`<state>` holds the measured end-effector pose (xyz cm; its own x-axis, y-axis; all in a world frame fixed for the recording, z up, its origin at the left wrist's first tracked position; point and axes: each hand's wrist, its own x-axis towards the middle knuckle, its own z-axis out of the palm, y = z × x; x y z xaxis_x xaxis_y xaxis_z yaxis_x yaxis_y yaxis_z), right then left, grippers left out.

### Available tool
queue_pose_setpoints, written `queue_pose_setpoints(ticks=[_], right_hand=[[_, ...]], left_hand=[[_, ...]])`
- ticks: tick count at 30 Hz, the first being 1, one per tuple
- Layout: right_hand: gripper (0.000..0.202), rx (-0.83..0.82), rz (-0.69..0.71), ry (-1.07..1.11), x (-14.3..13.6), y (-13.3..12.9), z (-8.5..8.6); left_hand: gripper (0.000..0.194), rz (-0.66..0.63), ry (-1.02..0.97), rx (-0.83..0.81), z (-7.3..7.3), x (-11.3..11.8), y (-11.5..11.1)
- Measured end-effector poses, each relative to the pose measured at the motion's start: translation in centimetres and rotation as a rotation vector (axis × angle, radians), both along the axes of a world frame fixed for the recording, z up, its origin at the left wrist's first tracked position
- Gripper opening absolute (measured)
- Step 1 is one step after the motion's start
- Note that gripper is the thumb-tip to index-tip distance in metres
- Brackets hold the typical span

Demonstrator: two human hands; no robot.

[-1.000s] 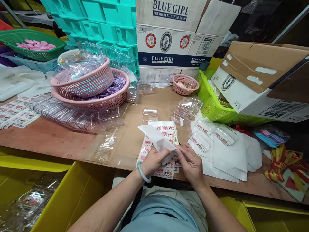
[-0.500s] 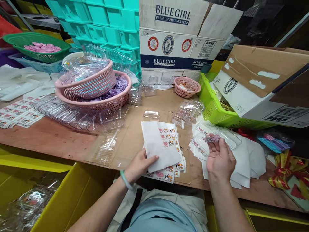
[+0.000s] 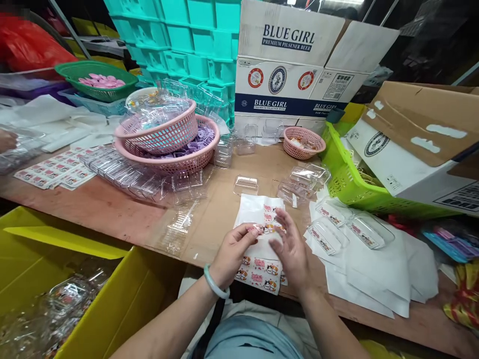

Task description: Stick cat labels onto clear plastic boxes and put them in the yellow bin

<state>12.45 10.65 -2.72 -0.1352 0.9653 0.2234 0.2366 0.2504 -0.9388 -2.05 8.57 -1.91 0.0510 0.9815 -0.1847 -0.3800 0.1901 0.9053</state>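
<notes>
My left hand (image 3: 235,249), with a pale bangle at the wrist, is over the sticker sheets and pinches a small sticker (image 3: 256,227) between thumb and fingers. Just to its right my right hand (image 3: 291,249) hovers over the same sheets with its fingers apart and nothing in them. The sticker sheets (image 3: 262,267) show cat pictures and pink print, with white backing paper on top. Beyond them lies a clear plastic case (image 3: 246,185). To the right, clear cases with stickers (image 3: 370,232) rest on white paper (image 3: 374,279).
Stacked pink baskets (image 3: 168,162) hold clear and purple pieces at the left back. Behind stand turquoise crates (image 3: 187,30) and a beer carton (image 3: 279,55). A green basket (image 3: 344,179) is at the right, a yellow box (image 3: 108,299) at the lower left. Another person's hand (image 3: 7,140) shows far left.
My right hand has moved left from the clear cases to the sticker sheets and has opened. My left hand has let go of the sheet and pinches a sticker. The view has shifted left.
</notes>
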Motion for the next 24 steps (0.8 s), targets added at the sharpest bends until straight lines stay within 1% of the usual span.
queue_pose_setpoints(ticks=[1,2,3,4,5,6,7,8,9,10,11,13,14,15,16,17,18,19,20,21,22,24], right_hand=[[0.041,-0.127,0.005,0.089,0.3,0.5,0.0],[0.029,-0.213,0.002,0.161,0.7,1.1,0.1],[0.022,-0.256,-0.023,0.226,1.0,1.7,0.2],[0.02,-0.254,-0.086,0.298,1.3,2.4,0.3],[0.019,-0.218,-0.178,0.383,1.5,3.1,0.4],[0.018,-0.175,-0.27,0.468,1.7,3.8,0.5],[0.019,-0.141,-0.334,0.539,1.8,4.4,0.6],[0.02,-0.123,-0.364,0.588,1.9,4.9,0.7],[0.021,-0.122,-0.361,0.607,1.9,5.3,0.6],[0.022,-0.131,-0.337,0.598,1.8,5.6,0.6],[0.024,-0.139,-0.306,0.567,1.8,5.8,0.5],[0.031,-0.119,-0.273,0.478,1.7,6.0,0.2],[0.037,-0.091,-0.269,0.43,1.7,6.1,0.2],[0.046,-0.05,-0.263,0.38,1.7,6.3,0.3],[0.057,0.0,-0.247,0.325,1.8,6.4,0.5],[0.07,0.059,-0.221,0.265,1.7,6.5,0.9],[0.084,0.122,-0.186,0.2,1.7,6.5,1.3],[0.095,0.186,-0.151,0.136,1.5,6.6,1.8],[0.101,0.24,-0.119,0.076,1.4,6.6,2.2],[0.102,0.278,-0.091,0.022,1.2,6.6,2.4],[0.099,0.305,-0.072,-0.025,1.1,6.6,2.5],[0.085,0.383,-0.097,-0.132,1.1,6.7,2.1]], left_hand=[[0.028,-0.06,0.062,0.038,0.0,-0.1,0.4],[0.03,-0.105,0.139,0.071,0.0,-0.2,0.9],[0.032,-0.105,0.234,0.102,0.0,-0.2,1.6],[0.034,-0.056,0.345,0.137,0.0,-0.2,2.7],[0.037,0.043,0.474,0.178,-0.1,-0.2,4.0],[0.043,0.173,0.615,0.22,-0.2,-0.3,5.5],[0.052,0.295,0.758,0.267,-0.4,-0.4,7.3],[0.063,0.379,0.902,0.29,-0.7,-0.5,9.2],[0.075,0.407,1.032,0.272,-0.9,-0.7,11.1],[0.082,0.375,1.133,0.23,-1.1,-0.9,12.9],[0.087,0.316,1.2,0.178,-1.2,-1.2,14.4],[0.088,0.241,1.229,0.111,-1.1,-1.9,16.3],[0.086,0.245,1.184,0.112,-0.8,-2.2,16.6],[0.084,0.264,1.092,0.136,-0.4,-2.5,16.5],[0.082,0.273,0.949,0.175,0.1,-2.8,15.9],[0.08,0.246,0.759,0.215,0.7,-2.9,14.9],[0.076,0.18,0.538,0.247,1.2,-2.8,13.5],[0.072,0.084,0.301,0.264,1.7,-2.6,12.0],[0.066,-0.033,0.079,0.263,2.0,-2.3,10.4],[0.06,-0.12,-0.108,0.246,2.2,-1.8,8.8],[0.056,-0.18,-0.249,0.211,2.3,-1.3,7.3],[0.049,-0.212,-0.405,0.1,2.0,-0.4,5.0]])
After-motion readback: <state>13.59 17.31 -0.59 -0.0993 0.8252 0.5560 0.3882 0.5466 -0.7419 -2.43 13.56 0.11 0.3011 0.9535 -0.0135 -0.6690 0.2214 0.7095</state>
